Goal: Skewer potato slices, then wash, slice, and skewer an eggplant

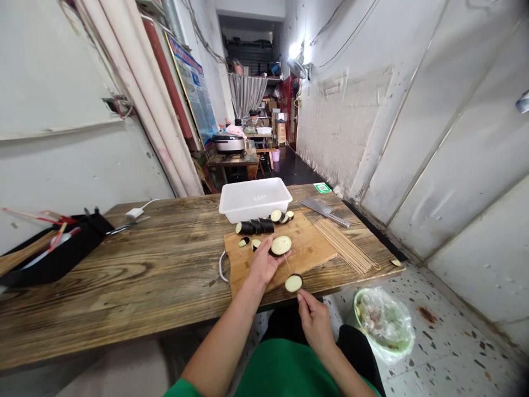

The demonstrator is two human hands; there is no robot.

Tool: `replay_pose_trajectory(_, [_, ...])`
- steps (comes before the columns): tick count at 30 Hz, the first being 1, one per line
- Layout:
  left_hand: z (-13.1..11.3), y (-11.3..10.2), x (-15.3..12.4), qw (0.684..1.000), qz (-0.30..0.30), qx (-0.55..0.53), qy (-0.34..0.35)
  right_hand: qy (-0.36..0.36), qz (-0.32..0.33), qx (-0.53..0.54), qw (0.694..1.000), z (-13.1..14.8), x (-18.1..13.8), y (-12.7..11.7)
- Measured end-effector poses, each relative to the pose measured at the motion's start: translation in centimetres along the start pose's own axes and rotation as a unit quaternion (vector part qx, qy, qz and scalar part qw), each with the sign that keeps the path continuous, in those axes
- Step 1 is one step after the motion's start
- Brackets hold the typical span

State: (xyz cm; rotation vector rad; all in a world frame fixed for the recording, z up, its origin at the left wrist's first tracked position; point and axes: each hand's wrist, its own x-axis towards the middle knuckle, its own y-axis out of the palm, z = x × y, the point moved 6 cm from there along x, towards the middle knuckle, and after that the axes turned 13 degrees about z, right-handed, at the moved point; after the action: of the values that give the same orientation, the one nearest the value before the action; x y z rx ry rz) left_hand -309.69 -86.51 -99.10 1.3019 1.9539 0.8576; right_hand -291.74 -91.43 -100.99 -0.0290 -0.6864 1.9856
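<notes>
A round eggplant slice (281, 245), pale with dark skin at its rim, is held in my left hand (263, 266) above the cutting board (308, 240). My right hand (316, 321) pinches the lower end of a thin wooden skewer (288, 266). On that skewer sits another eggplant slice (293, 283), just above my right fingers. The skewer's tip points up at the slice in my left hand; whether it touches cannot be told. Behind my left hand lies a row of cut eggplant (255, 226), with smaller pieces (243, 242) in front of it.
A white plastic tub (255, 201) stands behind the board. To the right are a cleaver (325, 212) and a bundle of skewers (347, 246). An eggplant scrap (395, 263) lies at the table's right corner. A lined waste bin (384, 322) stands on the floor.
</notes>
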Motion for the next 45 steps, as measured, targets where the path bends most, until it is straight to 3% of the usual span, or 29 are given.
replay_pose_trajectory(4, [-0.4, 0.3, 0.0, 0.999, -0.014, 0.044, 0.006, -0.011, -0.003, 0.010, 1.000, 0.4, -0.4, 0.1])
replay_pose_trajectory(17, [0.8, 0.9, -0.3, 0.997, 0.018, 0.073, -0.010, -0.039, -0.042, -0.020, 0.998, 0.4, -1.1, -0.1])
replay_pose_trajectory(27, [-0.4, 0.9, -0.6, 0.999, -0.051, 0.006, 0.013, -0.115, -0.052, -0.034, 0.991, 2.1, -0.2, -1.0])
replay_pose_trajectory(32, [-0.5, 1.4, -0.9, 0.998, -0.036, 0.046, 0.010, -0.093, -0.032, -0.029, 0.995, 1.6, -0.8, -0.6])
replay_pose_trajectory(40, [-0.2, 1.1, -1.2, 0.993, -0.088, 0.075, 0.000, -0.080, -0.019, -0.020, 0.996, 2.0, -1.3, -0.9])
replay_pose_trajectory(45, [0.8, 1.2, -1.1, 0.995, -0.081, 0.053, -0.016, -0.074, -0.031, -0.008, 0.997, 1.0, -1.8, -1.0])
